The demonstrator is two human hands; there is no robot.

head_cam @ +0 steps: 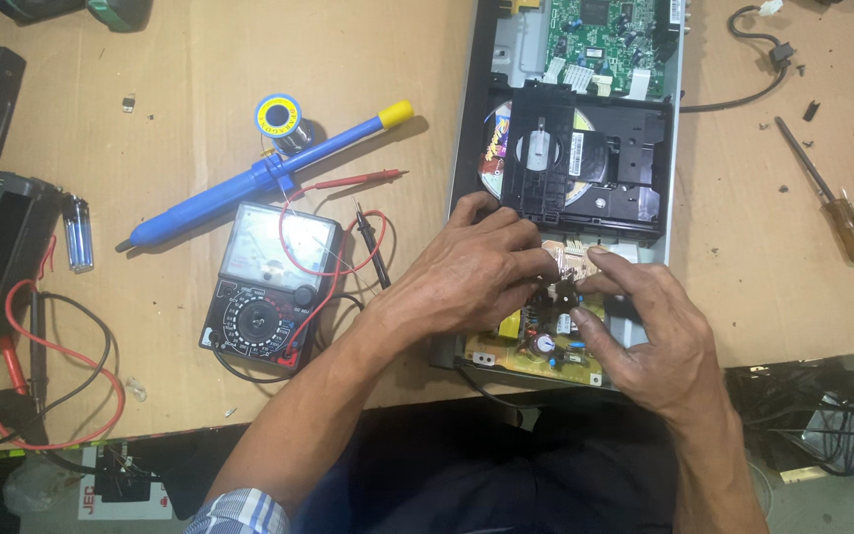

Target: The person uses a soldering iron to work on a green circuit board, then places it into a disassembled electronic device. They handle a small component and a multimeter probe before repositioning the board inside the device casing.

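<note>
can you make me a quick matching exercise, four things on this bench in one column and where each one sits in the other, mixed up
Things:
1. blue desoldering pump
2. analog multimeter
3. screwdriver with amber handle
4. solder spool

Places:
A. right of the opened disc player
B. just left of the left hand, red lead across it
C. lying diagonally above the meter
D. beside the pump's upper part, towards the top of the bench

Pairs: 1-C, 2-B, 3-A, 4-D
</note>
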